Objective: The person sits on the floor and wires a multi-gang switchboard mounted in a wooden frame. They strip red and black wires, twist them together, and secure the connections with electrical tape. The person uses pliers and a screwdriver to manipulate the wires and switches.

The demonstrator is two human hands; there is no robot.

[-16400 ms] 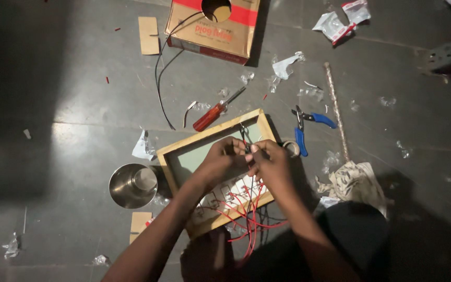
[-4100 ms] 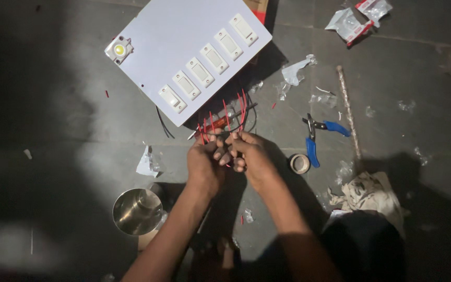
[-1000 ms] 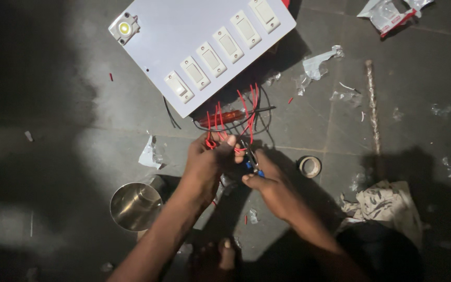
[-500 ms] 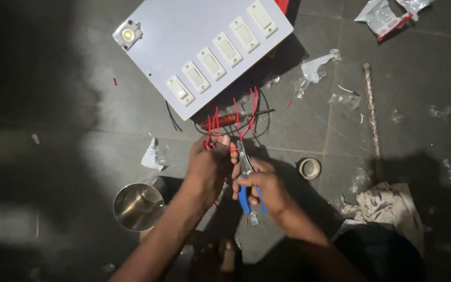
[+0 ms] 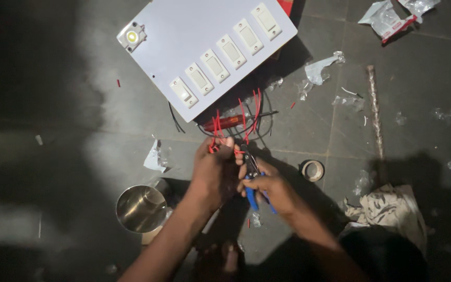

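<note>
Down on the dark tiled floor (image 5: 53, 120), left hand (image 5: 216, 169) closed around a bunch of red wires (image 5: 246, 112), pinching their ends just below the near edge of the white switch panel (image 5: 204, 49). Right hand (image 5: 267, 188) wrapped tight about the blue-handled pliers (image 5: 254, 190), nose pointing up and slightly left toward the pinched wire ends, handles trailing down and right toward the body; long axis close to vertical in the head view, tilted a little. Pliers tip just beside the left fingertips, touching or nearly so; cannot tell which.

Panel lying tilted, long side running from lower left up to upper right, row of six switches along the same line, small round lamp fitting (image 5: 132, 36) at the far left corner. Red wires looping out from under its lower edge, over a red-handled screwdriver (image 5: 228, 122) partly hidden there.

Near the left forearm, a steel bowl (image 5: 141, 208). Right of the hands, a roll of tape (image 5: 312, 169), a little apart; beyond it a thin stick (image 5: 375, 112) lying nearly upright in view, and a crumpled cloth (image 5: 390, 209) lower right. Scraps of plastic wrap (image 5: 322, 68) scattered above right. Bare floor to the left of the hands, between paper scrap (image 5: 155, 156) and panel.
</note>
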